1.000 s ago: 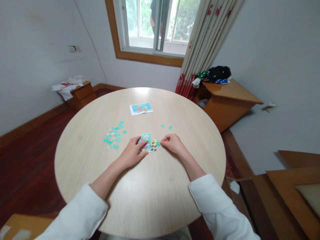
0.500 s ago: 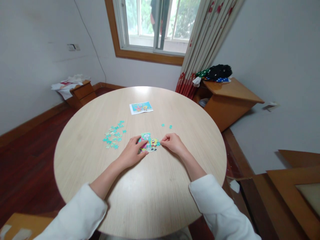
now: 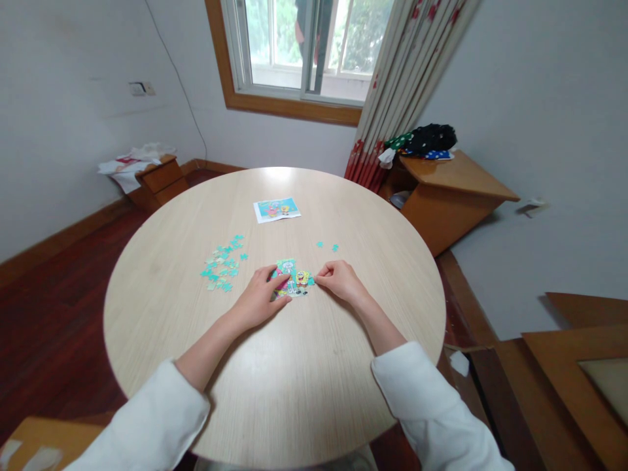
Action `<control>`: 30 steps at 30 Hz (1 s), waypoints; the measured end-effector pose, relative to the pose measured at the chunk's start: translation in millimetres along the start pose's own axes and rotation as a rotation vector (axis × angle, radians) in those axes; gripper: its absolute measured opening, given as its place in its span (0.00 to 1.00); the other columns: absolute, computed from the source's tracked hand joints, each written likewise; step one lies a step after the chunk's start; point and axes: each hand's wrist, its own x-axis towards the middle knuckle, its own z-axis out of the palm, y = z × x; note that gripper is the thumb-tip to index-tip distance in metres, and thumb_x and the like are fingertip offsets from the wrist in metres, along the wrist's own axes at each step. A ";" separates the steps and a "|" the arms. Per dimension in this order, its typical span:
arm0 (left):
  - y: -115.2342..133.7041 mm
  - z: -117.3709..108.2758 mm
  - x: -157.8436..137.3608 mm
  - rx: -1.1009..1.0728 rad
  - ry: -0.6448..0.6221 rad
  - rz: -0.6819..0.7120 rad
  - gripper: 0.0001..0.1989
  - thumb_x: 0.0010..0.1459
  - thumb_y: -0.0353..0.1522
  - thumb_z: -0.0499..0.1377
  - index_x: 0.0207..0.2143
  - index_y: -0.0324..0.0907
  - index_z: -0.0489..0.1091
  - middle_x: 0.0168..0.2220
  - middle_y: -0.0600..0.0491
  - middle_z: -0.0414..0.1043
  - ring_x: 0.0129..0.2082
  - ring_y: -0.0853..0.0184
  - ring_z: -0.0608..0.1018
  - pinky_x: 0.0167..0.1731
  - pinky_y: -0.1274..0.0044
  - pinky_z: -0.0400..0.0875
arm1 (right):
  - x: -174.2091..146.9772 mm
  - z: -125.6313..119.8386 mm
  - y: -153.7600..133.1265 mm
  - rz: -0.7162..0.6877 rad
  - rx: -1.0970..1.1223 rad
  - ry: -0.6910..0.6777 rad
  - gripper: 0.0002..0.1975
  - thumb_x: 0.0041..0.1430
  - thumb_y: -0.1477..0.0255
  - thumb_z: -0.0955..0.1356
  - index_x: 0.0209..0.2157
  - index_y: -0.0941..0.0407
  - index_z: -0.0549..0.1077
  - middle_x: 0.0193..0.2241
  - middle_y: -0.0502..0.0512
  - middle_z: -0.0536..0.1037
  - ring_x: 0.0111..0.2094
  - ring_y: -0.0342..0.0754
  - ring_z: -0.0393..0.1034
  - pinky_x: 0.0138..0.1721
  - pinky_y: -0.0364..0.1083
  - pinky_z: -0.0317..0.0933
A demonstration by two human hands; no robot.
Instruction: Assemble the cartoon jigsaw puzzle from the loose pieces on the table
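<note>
A partly joined jigsaw puzzle [image 3: 289, 277] with cartoon figures lies on the round table [image 3: 294, 392] in front of me. My left hand [image 3: 262, 292] rests over its left side, fingers apart and pressing on the joined pieces; it hides part of the picture. At the puzzle's right edge, my right hand [image 3: 339, 280] pinches a small teal puzzle piece [image 3: 311, 280] between thumb and forefinger. The piece touches or nearly touches the yellow figure's side; I cannot tell whether it is locked in.
Loose teal puzzle pieces [image 3: 223, 265] are scattered left of the puzzle. Two more pieces, including one loose piece [image 3: 335, 248], lie beyond my right hand. A printed reference picture [image 3: 277, 210] lies farther back. A wooden cabinet [image 3: 456, 183] with cloths stands at right.
Both hands keep nearly the same place and grip. The view has shifted very slightly; no piece has visibly moved on the table.
</note>
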 end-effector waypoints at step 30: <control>-4.1 -0.4 -1.1 -0.038 -0.033 -0.020 0.24 0.55 0.38 0.57 0.54 0.45 0.63 0.57 0.45 0.59 0.58 0.56 0.60 0.57 0.61 0.57 | 20.8 -12.7 30.2 -0.020 0.391 0.341 0.11 0.45 0.64 0.66 0.24 0.58 0.70 0.21 0.52 0.71 0.24 0.43 0.63 0.29 0.44 0.59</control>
